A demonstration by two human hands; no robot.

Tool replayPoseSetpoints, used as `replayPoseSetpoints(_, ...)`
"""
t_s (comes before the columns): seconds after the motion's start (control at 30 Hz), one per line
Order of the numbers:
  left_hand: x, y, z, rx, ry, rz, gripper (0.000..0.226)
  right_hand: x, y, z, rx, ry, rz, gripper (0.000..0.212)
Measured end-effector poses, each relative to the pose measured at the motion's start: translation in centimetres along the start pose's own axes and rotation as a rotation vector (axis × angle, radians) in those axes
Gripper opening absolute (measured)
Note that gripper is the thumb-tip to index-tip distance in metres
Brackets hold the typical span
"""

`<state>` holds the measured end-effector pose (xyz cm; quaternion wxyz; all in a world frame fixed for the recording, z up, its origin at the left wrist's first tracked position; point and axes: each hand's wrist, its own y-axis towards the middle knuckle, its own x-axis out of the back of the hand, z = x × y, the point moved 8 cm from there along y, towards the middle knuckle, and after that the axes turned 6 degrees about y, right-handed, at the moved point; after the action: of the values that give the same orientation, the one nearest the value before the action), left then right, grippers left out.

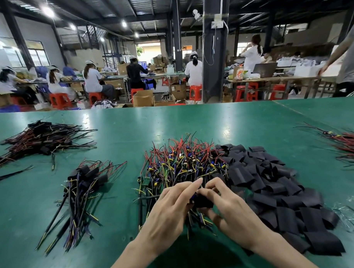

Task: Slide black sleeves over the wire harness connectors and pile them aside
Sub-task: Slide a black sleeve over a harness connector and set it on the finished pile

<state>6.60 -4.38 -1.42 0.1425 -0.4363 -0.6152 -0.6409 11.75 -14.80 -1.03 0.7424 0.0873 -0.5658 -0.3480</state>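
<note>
Green table [122, 130] under us, and we are holding one black sleeve [203, 202] over the near edge of the wire harness heap [179, 164]. Our left hand [168, 210] is pinching its left end, while our right hand [236, 215] is curling fingers around it. Loose sleeves [280, 195] are lying just right; sleeved harnesses [84, 190] are piling up left.

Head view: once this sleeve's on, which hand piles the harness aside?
Left, probably. The left hand and right hand both pinch the black sleeve, but the sleeved pile lies to the left; the right hand would have to cross over.
</note>
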Motion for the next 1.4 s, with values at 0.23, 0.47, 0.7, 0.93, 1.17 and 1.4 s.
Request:
replayPoseSetpoints(0.23, 0.9, 0.1, 0.3, -0.035, 0.004, -0.089, 0.077, -0.2, 0.0, -0.8, -0.045, 0.071, 0.018, 0.032)
replayPoseSetpoints(0.47, 1.2, -0.5, 5.3, 0.393, -0.024, -0.067, 0.075, 0.3, 0.0, -1.3, -0.070, 0.124, -0.057, 0.028)
replayPoseSetpoints(0.7, -0.4, -0.6, 5.9, 0.446, -0.178, 0.086, 0.026, 0.9, 0.0, -1.0, -0.035, 0.145, -0.112, 0.026)
replayPoseSetpoints(0.93, 0.0, -0.3, 5.1, 0.437, -0.261, 0.097, 0.008, 0.8, 0.0, -1.2, -0.025, 0.128, -0.077, 0.032)
replayPoseSetpoints(1.17, -0.1, -0.2, 4.4, 0.403, -0.236, 0.120, 0.010, 0.5, -0.1, -1.3, -0.042, 0.096, -0.062, 0.038)
replayPoseSetpoints(1.4, 0.3, -0.1, 4.4, 0.385, -0.213, 0.118, 0.015, 0.4, 0.0, -0.9, -0.035, 0.125, -0.060, 0.041)
